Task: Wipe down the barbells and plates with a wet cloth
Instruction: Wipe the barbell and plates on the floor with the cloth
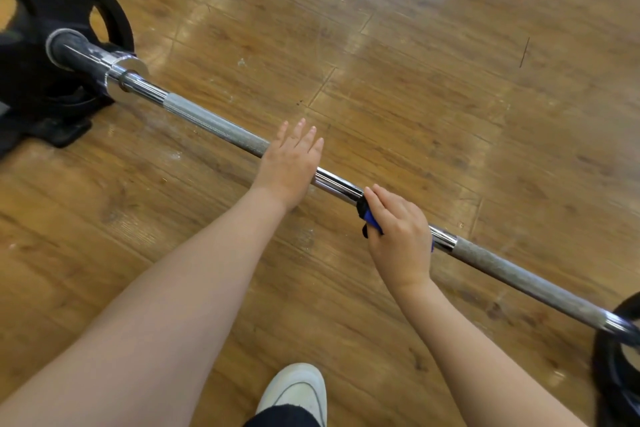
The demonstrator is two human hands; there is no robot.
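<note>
- Barbell (214, 121): lying on the wooden floor (415, 80), running from the upper left of the frame down to the lower right edge. Long, rigid steel; likely heavy, so probably best left where it lies and wiped in place instead of lifted.
- Smooth chrome stretch at the middle of the frame, glossy and likely slick once damp; rough grey grip bands on either side, likely to drag on fabric and hold dirt.
- Plate (69, 10): black, with grip cut-outs, loaded on the sleeve at the upper left. Second plate (620, 367): partly cut off at the lower right edge. Probably heavy and dull-surfaced; not touched by either hand.
- Cloth (370, 217): blue and dark, soft, bunched around the bar at centre right. Mostly hidden under the fingers; wetness impossible to tell.
- Right hand (401, 232): curled over the chrome section, clasping the cloth against the bar. Good place to grip for sliding along the shaft.
- Left hand (289, 163): flat, fingers straight and slightly spread, laid across the bar just up-left of the cloth, grasping nothing; seemingly steadying it against rolling.
- White shoe (298, 388): bottom centre, on the floor.
</note>
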